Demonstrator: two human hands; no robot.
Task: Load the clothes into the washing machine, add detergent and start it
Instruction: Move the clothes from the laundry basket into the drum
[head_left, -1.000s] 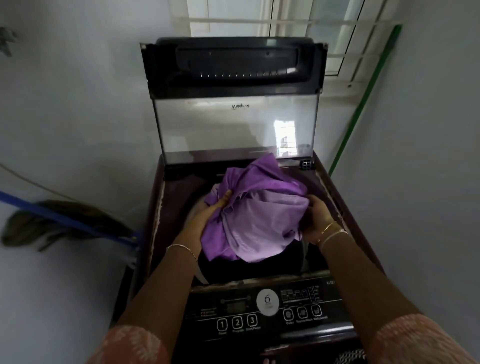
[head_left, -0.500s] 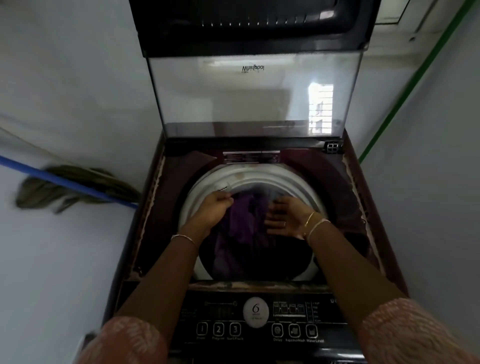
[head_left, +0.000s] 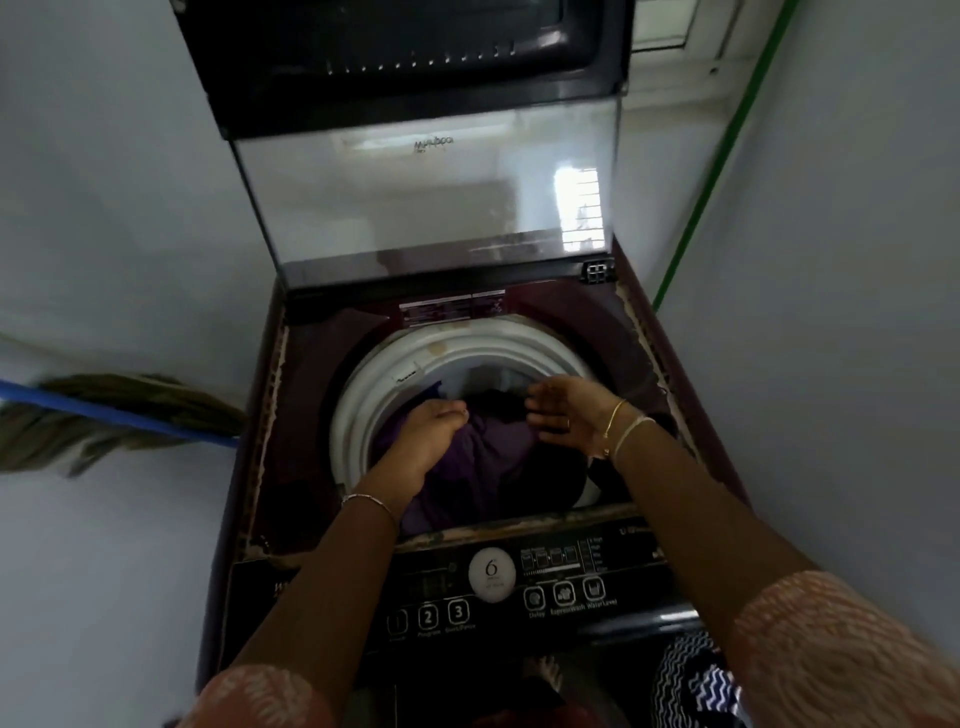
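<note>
White walls, broom (head_left: 119, 415) beside washing machine (head_left: 332, 358) (lid raised)

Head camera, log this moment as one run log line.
stage: loading | purple clothes in drum | left hand pressing them | right hand open above | lid up

Purple clothes (head_left: 483, 457) inside open washing machine (head_left: 363, 415) drum.

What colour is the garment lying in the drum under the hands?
Purple; the garment in the drum shows in the head view, the only one, dimly lit.
</note>
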